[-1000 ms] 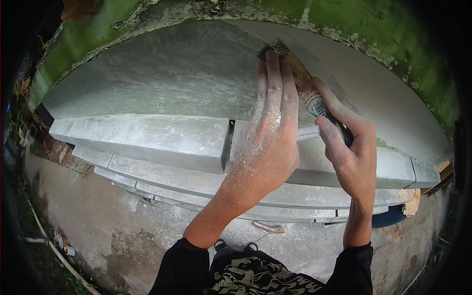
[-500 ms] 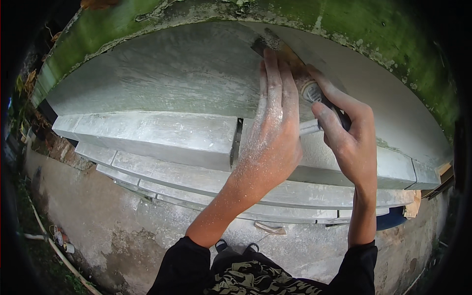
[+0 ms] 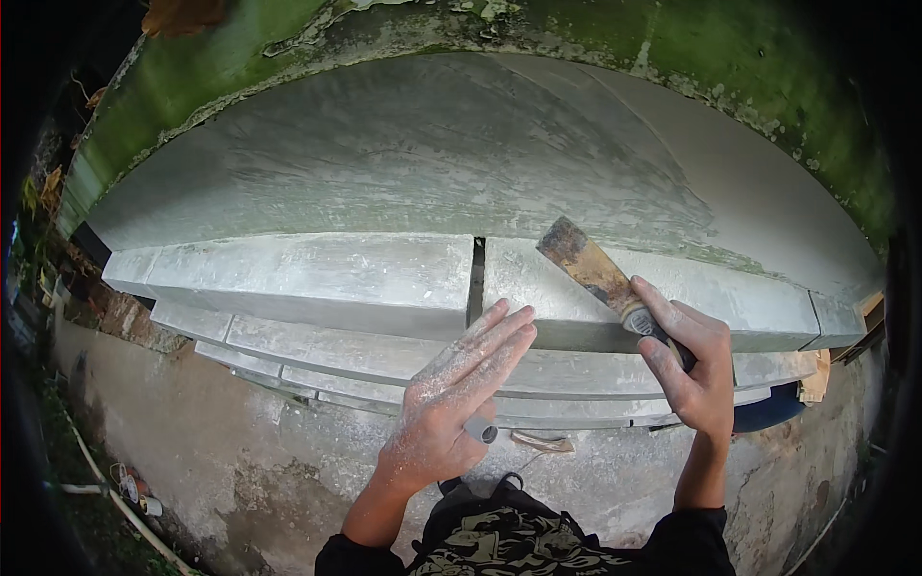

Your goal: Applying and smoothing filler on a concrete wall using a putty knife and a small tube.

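My right hand [image 3: 693, 370] is closed round the dark handle of a putty knife [image 3: 588, 261]. Its worn, rusty blade points up and left, over the pale ledge [image 3: 403, 272]. To the left, in front of the ledge, my left hand [image 3: 447, 394] is dusted with white powder, its fingers stretched out together. A grey tube [image 3: 482, 429] with a hollow end pokes out by its thumb, held against the palm; the rest of it is hidden by the hand. Beyond the ledge stands a wall [image 3: 384, 144] with smeared grey filler and a smoother whitish area at right.
Green, peeling paint covers an edge [image 3: 672, 43] curving across the top. Lower steps [image 3: 317, 353] run below the ledge, down to a stained concrete floor [image 3: 192, 413]. A dark gap splits the ledge. A blue round object [image 3: 768, 411] sits at right; a pale hose lies at left.
Both hands have drawn back from the wall toward me and moved apart. The putty knife has come away from the wall, and my left hand has lowered with the grey tube.
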Demonstrator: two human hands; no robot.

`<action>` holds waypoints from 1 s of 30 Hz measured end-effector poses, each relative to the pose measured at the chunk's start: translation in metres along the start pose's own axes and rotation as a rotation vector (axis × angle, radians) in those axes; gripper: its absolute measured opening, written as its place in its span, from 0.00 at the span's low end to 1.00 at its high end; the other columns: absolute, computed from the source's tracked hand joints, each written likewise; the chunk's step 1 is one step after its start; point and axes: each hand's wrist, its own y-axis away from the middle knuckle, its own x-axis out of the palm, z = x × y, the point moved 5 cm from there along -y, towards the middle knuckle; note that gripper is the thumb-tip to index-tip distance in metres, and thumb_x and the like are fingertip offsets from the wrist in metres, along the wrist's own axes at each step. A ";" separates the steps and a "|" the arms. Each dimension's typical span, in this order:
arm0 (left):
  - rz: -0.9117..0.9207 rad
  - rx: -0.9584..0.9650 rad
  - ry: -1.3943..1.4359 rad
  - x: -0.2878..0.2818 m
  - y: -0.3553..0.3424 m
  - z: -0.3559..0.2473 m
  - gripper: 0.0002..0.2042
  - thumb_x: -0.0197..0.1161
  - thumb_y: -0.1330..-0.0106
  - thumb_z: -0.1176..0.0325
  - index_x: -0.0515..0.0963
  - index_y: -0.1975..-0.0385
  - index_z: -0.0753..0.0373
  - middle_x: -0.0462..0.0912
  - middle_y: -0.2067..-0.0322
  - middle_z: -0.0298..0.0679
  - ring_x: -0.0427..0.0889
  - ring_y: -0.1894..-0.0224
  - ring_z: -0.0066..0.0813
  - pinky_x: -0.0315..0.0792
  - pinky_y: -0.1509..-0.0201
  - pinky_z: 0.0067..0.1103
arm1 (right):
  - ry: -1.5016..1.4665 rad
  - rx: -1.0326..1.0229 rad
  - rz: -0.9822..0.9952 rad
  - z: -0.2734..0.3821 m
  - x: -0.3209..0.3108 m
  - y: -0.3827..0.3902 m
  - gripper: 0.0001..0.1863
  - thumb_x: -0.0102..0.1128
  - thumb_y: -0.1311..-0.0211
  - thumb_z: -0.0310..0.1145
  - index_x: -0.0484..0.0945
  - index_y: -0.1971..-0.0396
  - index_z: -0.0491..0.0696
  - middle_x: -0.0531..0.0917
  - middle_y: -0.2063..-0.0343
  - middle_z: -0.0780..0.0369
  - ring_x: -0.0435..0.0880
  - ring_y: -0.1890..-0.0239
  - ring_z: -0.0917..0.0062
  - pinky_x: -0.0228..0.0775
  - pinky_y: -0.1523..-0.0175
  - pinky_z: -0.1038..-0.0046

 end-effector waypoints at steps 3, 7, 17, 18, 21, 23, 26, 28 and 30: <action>-0.038 0.048 -0.050 -0.001 -0.040 -0.017 0.44 0.50 0.53 0.89 0.60 0.26 0.69 0.55 0.24 0.53 0.49 0.21 0.56 0.57 0.22 0.44 | -0.023 0.076 -0.119 0.002 -0.015 -0.015 0.29 0.60 0.41 0.27 0.77 0.36 0.43 0.80 0.74 0.57 0.75 0.72 0.75 0.68 0.61 0.76; -0.145 0.076 -0.282 0.007 -0.099 -0.021 0.42 0.52 0.47 0.87 0.52 0.26 0.75 0.49 0.24 0.60 0.47 0.22 0.61 0.52 0.21 0.45 | 0.061 0.040 -0.205 0.009 -0.030 -0.045 0.28 0.59 0.38 0.27 0.76 0.36 0.42 0.84 0.69 0.55 0.77 0.69 0.75 0.70 0.57 0.76; -0.217 0.124 -0.566 0.023 -0.140 -0.021 0.40 0.55 0.44 0.84 0.48 0.28 0.82 0.45 0.26 0.67 0.46 0.22 0.64 0.51 0.21 0.46 | 0.101 0.063 -0.167 0.019 -0.045 -0.065 0.21 0.58 0.37 0.25 0.82 0.44 0.40 0.87 0.65 0.52 0.81 0.66 0.73 0.73 0.53 0.73; -0.215 0.124 -0.565 0.021 -0.139 -0.021 0.40 0.55 0.44 0.84 0.48 0.28 0.82 0.45 0.26 0.69 0.45 0.22 0.65 0.52 0.21 0.46 | 0.105 -0.015 -0.196 0.021 -0.043 -0.064 0.20 0.59 0.37 0.25 0.82 0.44 0.40 0.87 0.64 0.51 0.81 0.66 0.72 0.74 0.53 0.72; -0.237 0.116 -0.555 0.028 -0.138 -0.022 0.40 0.56 0.44 0.84 0.48 0.29 0.83 0.45 0.27 0.71 0.45 0.23 0.68 0.53 0.21 0.47 | 0.077 -0.091 -0.231 0.017 -0.043 -0.062 0.19 0.60 0.37 0.26 0.82 0.46 0.40 0.85 0.68 0.48 0.80 0.69 0.72 0.74 0.56 0.71; -0.263 0.113 -0.541 0.025 -0.139 -0.023 0.41 0.56 0.44 0.84 0.48 0.29 0.83 0.45 0.27 0.72 0.45 0.23 0.70 0.54 0.22 0.48 | 0.101 -0.111 -0.204 0.018 -0.033 -0.077 0.22 0.59 0.32 0.31 0.80 0.39 0.41 0.77 0.74 0.66 0.70 0.73 0.84 0.62 0.68 0.78; -0.215 -0.054 -0.468 0.007 -0.133 -0.016 0.40 0.54 0.43 0.84 0.47 0.27 0.81 0.44 0.26 0.71 0.46 0.24 0.70 0.57 0.24 0.49 | 0.125 -0.116 -0.169 0.026 -0.026 -0.081 0.22 0.59 0.32 0.30 0.79 0.39 0.42 0.77 0.74 0.66 0.70 0.73 0.84 0.62 0.68 0.79; -0.217 0.008 -0.494 0.017 -0.131 -0.017 0.40 0.54 0.42 0.84 0.47 0.27 0.80 0.43 0.26 0.69 0.46 0.23 0.69 0.57 0.24 0.49 | 0.064 -0.043 -0.195 0.026 -0.034 -0.069 0.20 0.59 0.37 0.25 0.82 0.45 0.39 0.85 0.70 0.51 0.78 0.70 0.78 0.72 0.59 0.75; -0.199 0.087 -0.481 0.026 -0.126 -0.019 0.39 0.54 0.41 0.83 0.49 0.26 0.78 0.42 0.24 0.65 0.47 0.23 0.65 0.55 0.23 0.49 | 0.077 -0.060 -0.205 0.021 -0.034 -0.060 0.20 0.59 0.37 0.24 0.82 0.45 0.39 0.86 0.70 0.52 0.78 0.69 0.78 0.72 0.58 0.75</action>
